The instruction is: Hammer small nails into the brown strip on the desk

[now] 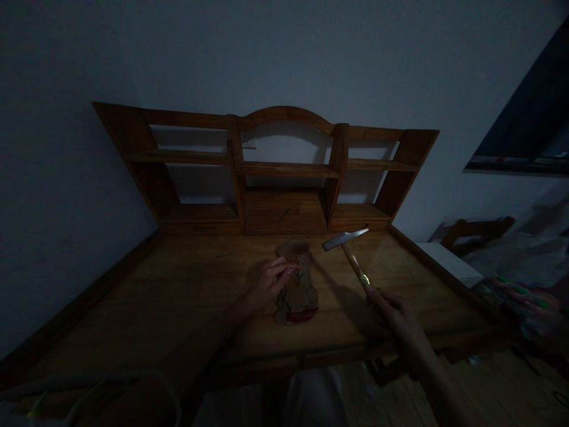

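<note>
My right hand (391,307) is wrapped round the wooden handle of a hammer (351,252), which is raised over the right part of the desk with its metal head up and to the left. Fingers bent together, my left hand (270,279) hovers at a brown, rough-looking piece (302,296) lying on the desk; it has a dark red edge at the front. Small thin pieces (297,279) show by the left fingertips, too dim to name. What the left fingers pinch, if anything, I cannot make out.
The wooden desk (178,284) carries a shelf unit (284,170) along its back, against a pale wall. A chair back (482,231) and a white surface (448,261) stand to the right. At the lower left is a pale rack-like frame (151,373).
</note>
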### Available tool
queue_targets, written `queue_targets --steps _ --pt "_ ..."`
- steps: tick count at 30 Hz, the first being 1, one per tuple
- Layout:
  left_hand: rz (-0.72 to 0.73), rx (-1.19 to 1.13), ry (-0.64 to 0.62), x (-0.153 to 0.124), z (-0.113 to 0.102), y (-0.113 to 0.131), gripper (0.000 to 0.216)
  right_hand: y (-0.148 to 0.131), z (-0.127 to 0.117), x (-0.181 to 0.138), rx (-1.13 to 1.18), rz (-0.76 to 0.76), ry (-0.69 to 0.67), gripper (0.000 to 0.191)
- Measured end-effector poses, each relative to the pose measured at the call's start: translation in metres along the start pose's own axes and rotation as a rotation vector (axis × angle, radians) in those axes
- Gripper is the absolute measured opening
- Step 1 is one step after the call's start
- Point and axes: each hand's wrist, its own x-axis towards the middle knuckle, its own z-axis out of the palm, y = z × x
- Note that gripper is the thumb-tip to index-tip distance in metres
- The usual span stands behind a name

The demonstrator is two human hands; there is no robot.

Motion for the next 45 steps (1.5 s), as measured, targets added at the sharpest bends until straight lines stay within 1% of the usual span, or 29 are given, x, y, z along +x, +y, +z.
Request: queue_targets --steps 3,5,7,11,14,17,19,23,25,27,29,31,33,35,37,38,40,41,43,45 --pt "0.050 -0.069 -0.087 0.000 0.001 0.002 0.041 0.012 0.001 0.014 0.156 0.083 -0.026 0.042" --pt "0.057 -0.085 -0.135 0.000 0.002 0.003 0.042 0.021 0.002 0.023 0.193 0.118 -0.038 0.043" --pt "0.046 -0.088 -0.144 0.001 0.002 0.003 0.043 0.027 0.002 0.029 0.192 0.133 -0.024 0.042" --pt "0.023 -0.085 -0.089 0.001 0.002 0.003 0.045 0.031 0.002 0.034 0.140 0.148 -0.032 0.043" --pt "0.009 -0.083 -0.065 0.002 0.000 0.002 0.044 0.032 0.002 0.034 0.100 0.155 -0.083 0.043" --pt "-0.027 -0.090 -0.033 0.003 0.000 0.000 0.044 0.033 0.002 0.034 0.106 0.131 -0.127 0.043" --pt "-0.042 -0.094 -0.023 0.004 0.000 -0.002 0.045 0.035 0.002 0.035 0.102 0.125 -0.129 0.043" --pt "-0.023 -0.084 -0.016 0.004 0.001 -0.002 0.043 0.036 0.001 0.035 0.080 0.130 -0.106 0.045" --pt "-0.016 -0.069 0.019 0.003 0.001 -0.002 0.043 0.035 0.001 0.035 0.075 0.126 -0.103 0.045" --pt "-0.036 -0.038 0.098 0.004 -0.001 -0.004 0.043 0.034 0.001 0.034 0.075 0.120 -0.113 0.046" --pt "-0.081 0.037 0.211 0.007 -0.006 -0.012 0.041 0.034 0.001 0.034 0.074 0.115 -0.120 0.047" --pt "-0.141 0.172 0.342 0.012 -0.017 -0.027 0.038 0.036 0.001 0.035 0.068 0.107 -0.113 0.048" --pt "-0.212 0.349 0.477 0.016 -0.033 -0.050 0.034 0.038 0.001 0.037 0.065 0.115 -0.101 0.048" --pt "-0.325 0.529 0.531 0.016 -0.051 -0.078 0.032 0.041 0.001 0.039 0.079 0.133 -0.104 0.048" --pt "-0.485 0.692 0.470 0.009 -0.068 -0.104 0.033 0.045 0.000 0.041 0.101 0.137 -0.125 0.046" --pt "-0.590 0.741 0.426 0.004 -0.075 -0.114 0.032 0.046 -0.001 0.042 0.109 0.134 -0.135 0.046" --pt "-0.785 0.772 0.317 -0.006 -0.087 -0.128 0.030 0.048 -0.002 0.043 0.114 0.118 -0.150 0.044" --pt "-0.845 0.771 0.272 -0.011 -0.091 -0.132 0.029 0.049 -0.002 0.043 0.111 0.111 -0.154 0.044" --pt "-0.898 0.764 0.204 -0.017 -0.096 -0.134 0.026 0.050 -0.003 0.042 0.096 0.101 -0.157 0.043" --pt "-0.889 0.760 0.166 -0.018 -0.098 -0.133 0.023 0.049 -0.003 0.042 0.083 0.098 -0.157 0.042"
